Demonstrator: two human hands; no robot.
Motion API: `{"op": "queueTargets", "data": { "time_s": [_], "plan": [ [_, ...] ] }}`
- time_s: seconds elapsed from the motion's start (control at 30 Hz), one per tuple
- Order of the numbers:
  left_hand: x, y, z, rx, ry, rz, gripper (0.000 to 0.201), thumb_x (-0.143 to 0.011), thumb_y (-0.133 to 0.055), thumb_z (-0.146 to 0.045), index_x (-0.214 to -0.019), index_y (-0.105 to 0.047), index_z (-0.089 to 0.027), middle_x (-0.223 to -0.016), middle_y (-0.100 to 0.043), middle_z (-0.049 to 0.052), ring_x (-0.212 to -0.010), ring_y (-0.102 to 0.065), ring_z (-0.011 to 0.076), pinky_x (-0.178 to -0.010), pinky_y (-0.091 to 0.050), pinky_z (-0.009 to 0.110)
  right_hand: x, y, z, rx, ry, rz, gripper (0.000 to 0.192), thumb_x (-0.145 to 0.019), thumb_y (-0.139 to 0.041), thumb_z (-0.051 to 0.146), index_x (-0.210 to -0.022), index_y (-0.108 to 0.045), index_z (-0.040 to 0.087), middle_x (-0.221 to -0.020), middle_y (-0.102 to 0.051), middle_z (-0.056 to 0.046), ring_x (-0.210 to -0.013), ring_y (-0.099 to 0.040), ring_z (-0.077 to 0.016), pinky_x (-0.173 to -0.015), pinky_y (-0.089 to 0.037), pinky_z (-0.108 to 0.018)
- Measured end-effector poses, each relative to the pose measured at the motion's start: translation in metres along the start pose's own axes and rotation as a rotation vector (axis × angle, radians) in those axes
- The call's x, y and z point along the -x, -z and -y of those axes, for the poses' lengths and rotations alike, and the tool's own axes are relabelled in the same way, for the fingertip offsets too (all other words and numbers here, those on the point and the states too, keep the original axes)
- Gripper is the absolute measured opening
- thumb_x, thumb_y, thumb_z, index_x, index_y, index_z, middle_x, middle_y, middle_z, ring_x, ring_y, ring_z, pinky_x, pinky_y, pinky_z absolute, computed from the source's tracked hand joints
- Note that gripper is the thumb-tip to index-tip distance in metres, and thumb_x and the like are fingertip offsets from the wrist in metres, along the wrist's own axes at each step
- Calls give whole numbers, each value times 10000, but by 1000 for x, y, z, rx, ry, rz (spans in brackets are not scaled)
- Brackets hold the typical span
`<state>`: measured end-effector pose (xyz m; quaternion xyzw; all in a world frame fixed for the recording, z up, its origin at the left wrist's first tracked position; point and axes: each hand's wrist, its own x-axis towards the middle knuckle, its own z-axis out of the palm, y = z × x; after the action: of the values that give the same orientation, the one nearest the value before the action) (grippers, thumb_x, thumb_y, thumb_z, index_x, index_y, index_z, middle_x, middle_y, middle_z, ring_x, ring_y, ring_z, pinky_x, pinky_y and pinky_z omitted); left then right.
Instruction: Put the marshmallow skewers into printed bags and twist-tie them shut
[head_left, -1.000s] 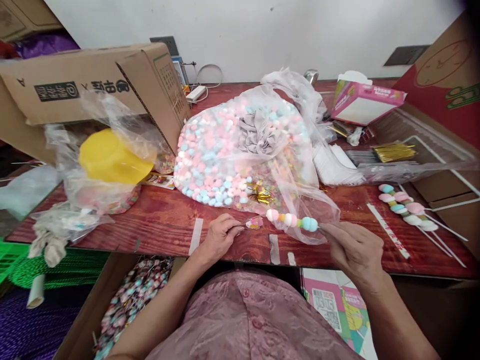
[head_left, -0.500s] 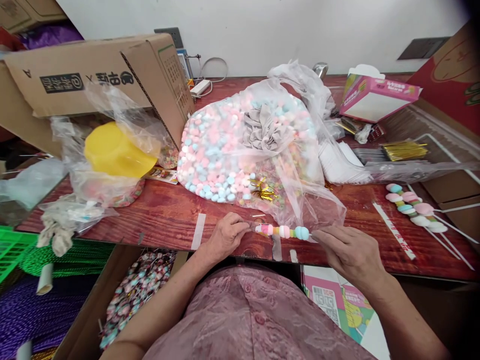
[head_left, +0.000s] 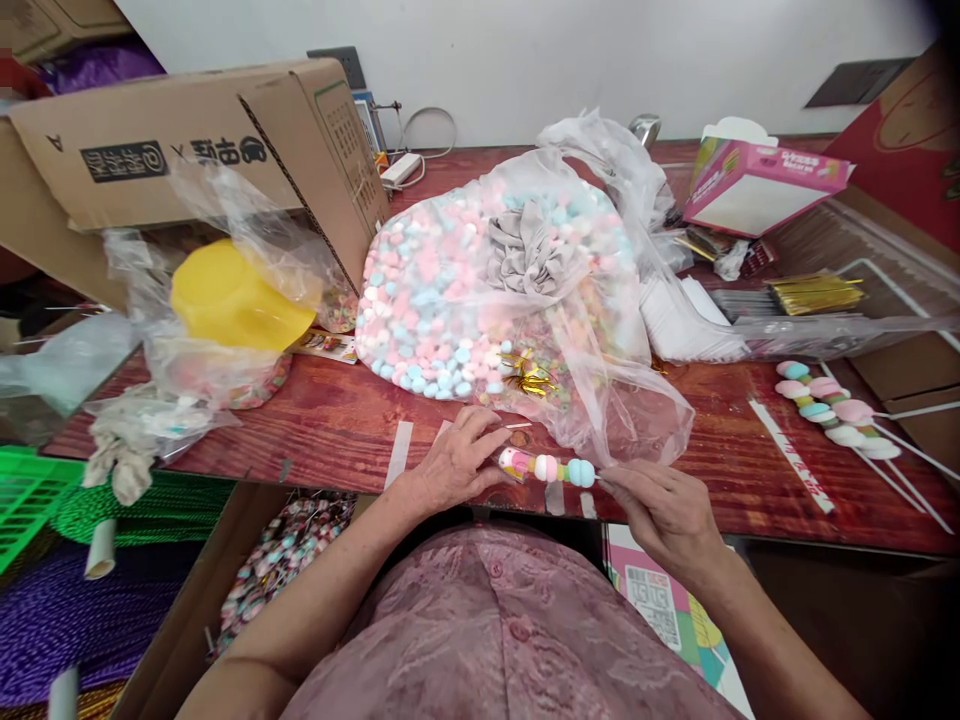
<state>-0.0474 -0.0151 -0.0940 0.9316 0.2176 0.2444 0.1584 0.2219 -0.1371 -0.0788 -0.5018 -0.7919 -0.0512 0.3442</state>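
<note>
Just in front of the big candy bag [head_left: 495,290], her left hand [head_left: 454,462] pinches the candy skewer [head_left: 547,467]'s tip; her right hand [head_left: 664,510] pinches its stick end. Best kept level, steady.

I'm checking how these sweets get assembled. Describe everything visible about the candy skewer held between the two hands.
The pastel candy skewer carries soft-looking round pieces in a row: pink, white and blue. It lies roughly level above the red wooden table front edge. The left hand touches its pink end; the right hand pinches the blue end.
</note>
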Motion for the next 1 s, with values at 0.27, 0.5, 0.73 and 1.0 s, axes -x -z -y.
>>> {"op": "queueTargets", "data": {
  "time_s": [0.27, 0.5, 0.73, 1.0],
  "plan": [
    [1, -9, 0, -173, 58, 206, 236, -941, -513, -356, -860, -606, -154, -774, -610, 56, -720, -560, 185, -639, -415, 281, -1, -10, 19, 70, 58, -49, 246, -866, -516, 41, -992, -659, 198, -845, -739, -37, -742, -678, -151, -710, -520, -291],
    [-7, -13, -15, -131, 140, 280, 218, -884, -592, -373, -831, -585, -162, -722, -610, 35, -657, -583, 178, -557, -357, 266, -23, -6, 37, 224, 225, 12, 236, -898, -472, 69, -954, -671, 184, -755, -711, -23, -644, -583, -114, -616, -397, -279],
    [-13, -3, -26, -22, 232, 393, 289, -859, -657, -433, -910, -575, -161, -869, -668, 59, -830, -632, 218, -659, -401, 282, -38, 3, 13, 221, 252, 61, 216, -914, -451, 76, -948, -649, 153, -761, -673, -34, -674, -530, -138, -621, -335, -297],
    [-25, 8, -36, 160, 404, 513, 202, -819, -674, -352, -888, -584, -184, -830, -666, 18, -730, -609, 175, -602, -351, 252, -45, 4, 9, 221, 330, 168, 236, -902, -431, 67, -907, -646, 164, -681, -596, -10, -640, -460, -148, -600, -274, -316]
  ]
}}
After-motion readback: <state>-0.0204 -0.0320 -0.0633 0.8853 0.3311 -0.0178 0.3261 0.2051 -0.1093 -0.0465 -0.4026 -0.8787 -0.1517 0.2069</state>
